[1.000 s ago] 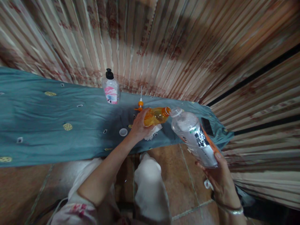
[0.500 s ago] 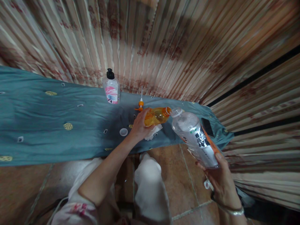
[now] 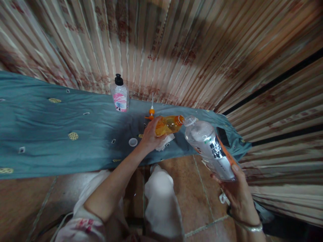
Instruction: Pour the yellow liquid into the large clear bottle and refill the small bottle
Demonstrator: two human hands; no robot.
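The person's left hand (image 3: 150, 136) is holding a tilted orange bottle (image 3: 168, 125) over the table (image 3: 96, 134), mouth to mouth with a clear bottle (image 3: 210, 149) that the right hand (image 3: 236, 191) is gripping near its base. An orange pump (image 3: 151, 112) is lying just beyond.

Pleated floral curtain (image 3: 141, 43), dark phone (image 3: 223, 136), tiled floor (image 3: 188, 181)

Dim, uneven light leaves soft shadows on the curtain (image 3: 156, 47) and the blue-green surface (image 3: 50, 124); glints mark the tilted clear bottle (image 3: 213, 151), wide-angle stretching splays the edges, and fine detail looks smeared
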